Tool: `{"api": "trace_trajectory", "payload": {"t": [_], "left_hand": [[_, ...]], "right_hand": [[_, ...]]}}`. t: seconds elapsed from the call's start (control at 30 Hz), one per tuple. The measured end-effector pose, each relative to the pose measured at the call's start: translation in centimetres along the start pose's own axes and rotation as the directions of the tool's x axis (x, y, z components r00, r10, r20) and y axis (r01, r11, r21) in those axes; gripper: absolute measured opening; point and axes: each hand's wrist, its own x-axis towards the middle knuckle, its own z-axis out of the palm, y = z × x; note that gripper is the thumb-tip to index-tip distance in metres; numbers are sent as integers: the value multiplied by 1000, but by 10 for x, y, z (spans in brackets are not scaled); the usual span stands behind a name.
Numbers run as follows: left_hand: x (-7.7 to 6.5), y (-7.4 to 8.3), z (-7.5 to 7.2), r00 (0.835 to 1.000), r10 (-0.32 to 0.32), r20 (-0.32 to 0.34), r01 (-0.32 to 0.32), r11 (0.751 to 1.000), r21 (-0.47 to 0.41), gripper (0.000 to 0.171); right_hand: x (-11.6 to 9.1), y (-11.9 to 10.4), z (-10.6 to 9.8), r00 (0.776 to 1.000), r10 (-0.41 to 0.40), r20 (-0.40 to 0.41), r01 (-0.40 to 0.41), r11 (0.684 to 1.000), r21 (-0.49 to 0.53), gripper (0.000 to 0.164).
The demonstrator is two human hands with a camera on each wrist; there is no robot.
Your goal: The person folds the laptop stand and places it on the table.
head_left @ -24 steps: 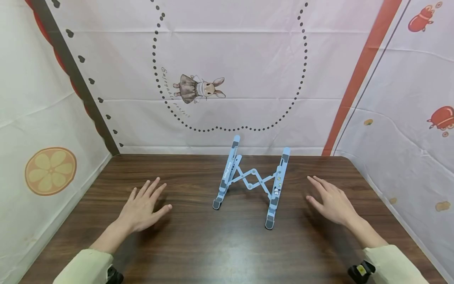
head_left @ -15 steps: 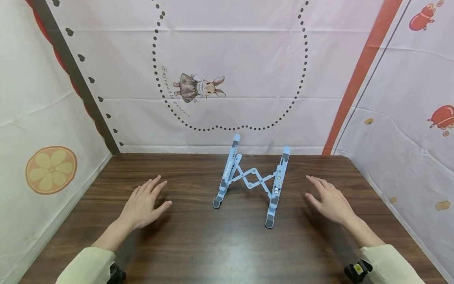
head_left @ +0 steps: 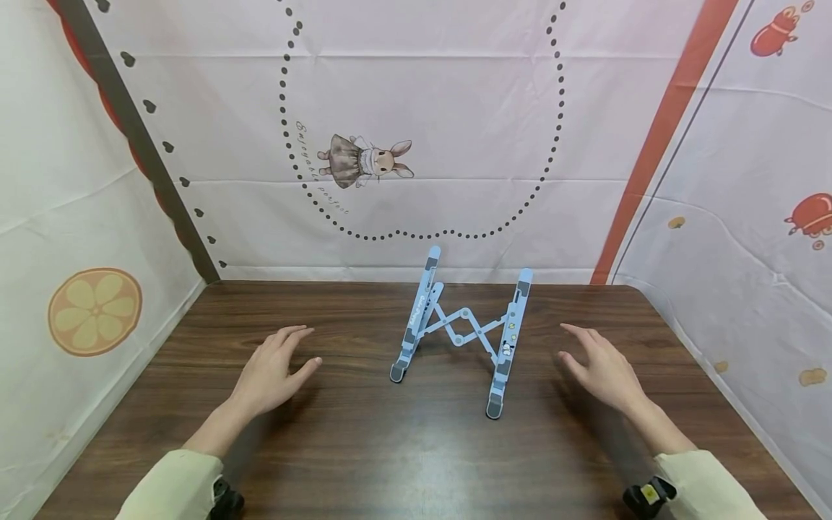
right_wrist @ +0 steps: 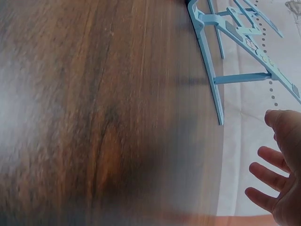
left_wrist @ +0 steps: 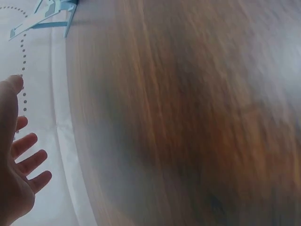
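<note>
A light blue folding laptop stand (head_left: 510,339) stands unfolded on the table, its two long arms tilted up toward the back and joined by crossed links. Grey pads and small cartoon stickers mark the arms. To its left, my left hand (head_left: 268,372) hovers above the tabletop with fingers extended and thumb apart, touching nothing. My right hand (head_left: 604,372) hangs in the air on the other side, fingers reaching forward, apart from the stand. Part of the stand (right_wrist: 242,77) shows in the right wrist view beyond the thumb, and a corner of it (left_wrist: 49,23) in the left wrist view.
The dark wooden table (head_left: 390,462) ends at a white cloth backdrop (head_left: 487,144) printed with a rabbit and dotted line. Cloth walls (head_left: 734,217) also flank the table on both sides. A black wrist strap (head_left: 224,498) sits at each sleeve.
My left hand has moved slightly right, toward the stand, and turned so its fingers stack more closely. The right forearm has shifted a little left. The stand has not moved.
</note>
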Motion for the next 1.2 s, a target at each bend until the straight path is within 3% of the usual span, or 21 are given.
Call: {"api": "trace_trajectory", "payload": {"t": [0.6,0.87,1.07,1.2], "left_hand": [[12,15,19,999,-45,1,44,982,-181,43],[22,19,29,998,-63,-19,55,953,-297,38],[31,25,34,996,-89,-16,76,919,-386,33],[37,30,35,992,-123,-2,111,898,-426,30]], "right_hand": [[10,-10,9,996,78,37,-83,979,187,40],[12,-15,15,992,122,8,-120,962,246,34],[14,-19,18,978,199,55,-207,935,287,33],[16,-22,19,961,258,104,-278,899,339,34]]}}
